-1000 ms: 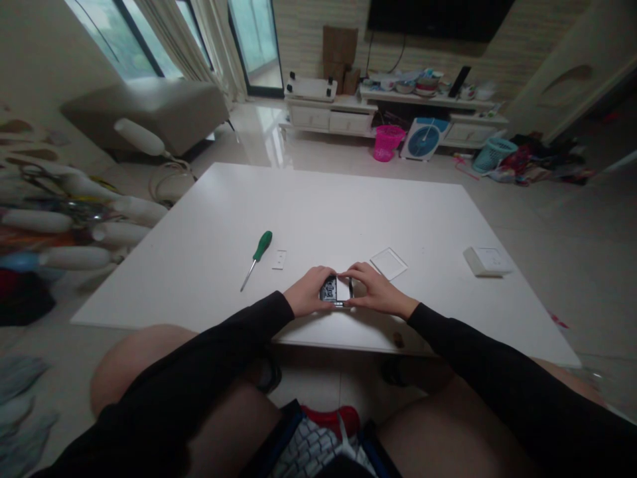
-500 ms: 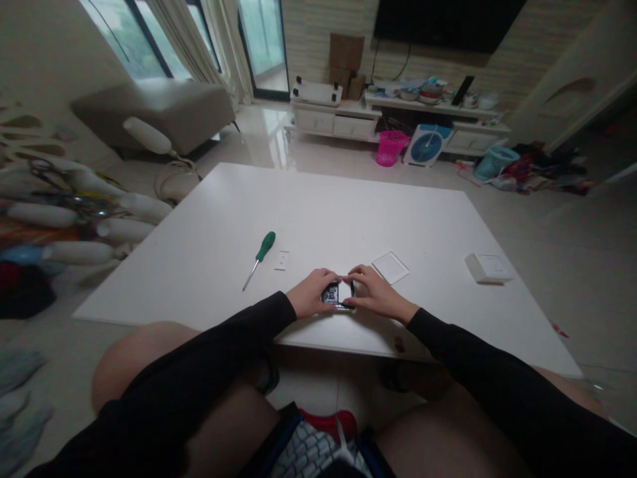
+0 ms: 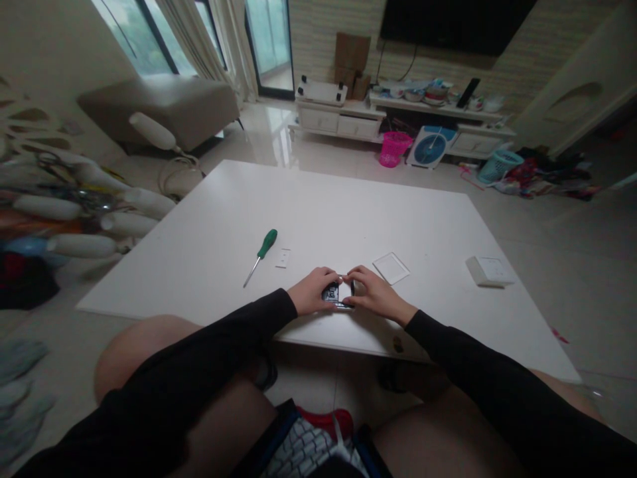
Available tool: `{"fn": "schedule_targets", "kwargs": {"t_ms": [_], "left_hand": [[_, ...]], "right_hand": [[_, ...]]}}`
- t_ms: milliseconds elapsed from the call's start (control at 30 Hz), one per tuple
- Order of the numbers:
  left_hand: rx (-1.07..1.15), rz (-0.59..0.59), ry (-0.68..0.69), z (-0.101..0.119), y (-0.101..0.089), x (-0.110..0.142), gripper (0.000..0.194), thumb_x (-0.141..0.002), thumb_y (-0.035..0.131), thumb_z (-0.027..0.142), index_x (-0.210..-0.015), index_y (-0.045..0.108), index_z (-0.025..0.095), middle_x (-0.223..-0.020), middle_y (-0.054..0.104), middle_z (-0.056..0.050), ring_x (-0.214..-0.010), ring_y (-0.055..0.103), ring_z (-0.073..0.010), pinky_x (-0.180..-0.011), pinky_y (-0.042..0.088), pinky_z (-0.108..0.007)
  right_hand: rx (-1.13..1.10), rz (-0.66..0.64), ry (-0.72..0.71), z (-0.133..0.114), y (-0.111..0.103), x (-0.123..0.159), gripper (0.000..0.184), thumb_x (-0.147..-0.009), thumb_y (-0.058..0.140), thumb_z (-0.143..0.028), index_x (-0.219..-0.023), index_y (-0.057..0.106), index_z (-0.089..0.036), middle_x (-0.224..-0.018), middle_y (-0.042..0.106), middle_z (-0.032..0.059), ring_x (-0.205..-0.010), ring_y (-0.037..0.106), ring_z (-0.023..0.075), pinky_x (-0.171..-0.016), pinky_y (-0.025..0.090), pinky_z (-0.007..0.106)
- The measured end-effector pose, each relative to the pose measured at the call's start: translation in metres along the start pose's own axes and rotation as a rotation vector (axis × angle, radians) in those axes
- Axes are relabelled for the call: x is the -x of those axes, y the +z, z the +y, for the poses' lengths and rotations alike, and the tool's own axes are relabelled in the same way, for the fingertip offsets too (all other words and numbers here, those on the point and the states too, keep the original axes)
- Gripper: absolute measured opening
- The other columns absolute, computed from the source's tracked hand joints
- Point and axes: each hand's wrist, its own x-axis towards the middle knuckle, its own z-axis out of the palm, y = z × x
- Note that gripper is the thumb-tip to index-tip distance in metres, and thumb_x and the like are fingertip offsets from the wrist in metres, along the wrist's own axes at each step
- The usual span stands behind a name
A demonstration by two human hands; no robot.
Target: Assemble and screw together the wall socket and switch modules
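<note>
Tabletop (image 3: 318,206): white, four-cornered; its near edge ran close before the hands, its far edge lay well apart from them, and a wide stretch of white surface spread between. Left side: one screwdriver (image 3: 265,247), green handle pointing toward the far edge, tip toward the near one; just beside it, one small white plate (image 3: 283,258), lying flat, with small dark marks. Beyond the right hand (image 3: 374,293): one square cover (image 3: 381,268), flat, pale-rimmed, near the fingers; whether its middle was open or solid could not be told. Toward the right edge: one white box (image 3: 482,272), contents hidden. On the floor past the far edge: one pink basket (image 3: 393,149) and one blue-green basket (image 3: 500,166), contents too small to tell, the latter beside a heap of cloth-like items (image 3: 537,176). Held item: one small square device (image 3: 330,293), dark on its left part, with a white piece (image 3: 344,289) at its right; it sat between the two hands near the near edge, whether resting or raised could not be told. Fingers of the left hand (image 3: 314,291) gripped its left side; those of the right hand closed around its right side, at the white piece.
</note>
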Motion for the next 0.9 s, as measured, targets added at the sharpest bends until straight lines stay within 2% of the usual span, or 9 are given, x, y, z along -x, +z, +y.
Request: {"fn": "schedule_targets", "kwargs": {"t_ms": [233, 400, 467, 533, 567, 633, 733, 800, 900], "left_hand": [[-0.024, -0.008, 0.013, -0.002, 0.0, 0.0, 0.059, -0.073, 0.09, 0.029, -0.123, 0.062, 0.016, -0.13, 0.059, -0.016, -0.123, 0.056, -0.0329, -0.108, 0.047, -0.048], [-0.017, 0.018, 0.006, -0.001, 0.005, 0.0, 0.06, -0.072, 0.09, 0.029, -0.124, 0.064, 0.019, -0.133, 0.059, -0.016, -0.125, 0.057, -0.0332, -0.109, 0.047, -0.05], [-0.016, -0.002, 0.022, 0.0, 0.0, -0.001, 0.063, -0.072, 0.091, 0.029, -0.127, 0.063, 0.02, -0.133, 0.06, -0.015, -0.125, 0.058, -0.0326, -0.109, 0.047, -0.049], [-0.031, -0.045, 0.014, -0.003, -0.014, -0.002, 0.068, -0.071, 0.091, 0.03, -0.131, 0.062, 0.022, -0.133, 0.063, -0.013, -0.125, 0.06, -0.0306, -0.109, 0.048, -0.045], [-0.051, -0.068, -0.011, -0.006, -0.025, -0.003, 0.069, -0.071, 0.091, 0.032, -0.133, 0.061, 0.023, -0.132, 0.065, -0.011, -0.124, 0.061, -0.029, -0.108, 0.048, -0.042], [-0.19, 0.021, -0.203, -0.019, -0.049, -0.003, 0.063, -0.077, 0.087, 0.036, -0.133, 0.062, 0.024, -0.131, 0.067, -0.008, -0.124, 0.063, -0.0258, -0.11, 0.047, -0.037], [-0.329, 0.101, -0.394, -0.044, -0.079, 0.0, 0.047, -0.087, 0.074, 0.03, -0.13, 0.063, 0.016, -0.128, 0.067, -0.016, -0.123, 0.062, -0.0334, -0.114, 0.043, -0.051], [-0.402, 0.1, -0.492, -0.059, -0.087, 0.003, 0.048, -0.082, 0.075, 0.024, -0.128, 0.064, 0.014, -0.124, 0.066, -0.019, -0.123, 0.061, -0.0384, -0.112, 0.042, -0.057], [-0.47, 0.071, -0.563, -0.068, -0.081, 0.005, 0.044, -0.083, 0.074, 0.027, -0.124, 0.065, 0.015, -0.119, 0.065, -0.019, -0.117, 0.062, -0.0384, -0.106, 0.046, -0.053]], "right_hand": [[-0.001, -0.031, -0.029, 0.001, -0.003, 0.001, 0.041, -0.085, 0.082, -0.03, -0.123, 0.068, -0.021, -0.127, 0.062, 0.0117, -0.113, 0.065, 0.029, -0.101, 0.052, 0.05], [-0.038, -0.07, -0.051, 0.006, -0.005, 0.001, 0.04, -0.089, 0.078, -0.035, -0.126, 0.069, -0.024, -0.127, 0.062, 0.0104, -0.113, 0.065, 0.0276, -0.102, 0.052, 0.048], [-0.062, -0.061, -0.039, 0.009, -0.003, 0.002, 0.041, -0.089, 0.078, -0.037, -0.127, 0.069, -0.024, -0.127, 0.061, 0.01, -0.112, 0.065, 0.0268, -0.099, 0.054, 0.046], [-0.098, -0.058, -0.014, 0.011, -0.001, 0.002, 0.042, -0.089, 0.077, -0.039, -0.127, 0.068, -0.023, -0.128, 0.06, 0.0104, -0.109, 0.065, 0.0259, -0.093, 0.057, 0.043], [-0.116, -0.058, 0.0, 0.012, 0.001, 0.003, 0.043, -0.089, 0.077, -0.04, -0.127, 0.068, -0.023, -0.129, 0.059, 0.0108, -0.107, 0.066, 0.0254, -0.09, 0.058, 0.042], [-0.142, -0.061, 0.02, 0.013, 0.002, 0.003, 0.043, -0.089, 0.077, -0.041, -0.128, 0.068, -0.022, -0.13, 0.059, 0.011, -0.103, 0.066, 0.0241, -0.086, 0.059, 0.041], [-0.151, -0.056, 0.017, 0.013, 0.003, 0.003, 0.043, -0.088, 0.078, -0.039, -0.127, 0.068, -0.022, -0.13, 0.059, 0.0104, -0.097, 0.066, 0.0214, -0.086, 0.059, 0.04], [-0.154, -0.05, 0.006, 0.013, 0.003, 0.003, 0.042, -0.087, 0.079, -0.036, -0.125, 0.068, -0.021, -0.129, 0.059, 0.01, -0.092, 0.066, 0.0194, -0.088, 0.058, 0.041], [-0.163, -0.046, -0.007, 0.01, 0.002, 0.002, 0.039, -0.087, 0.08, -0.035, -0.122, 0.069, -0.021, -0.126, 0.059, 0.0092, -0.087, 0.065, 0.0173, -0.085, 0.058, 0.039]]}}
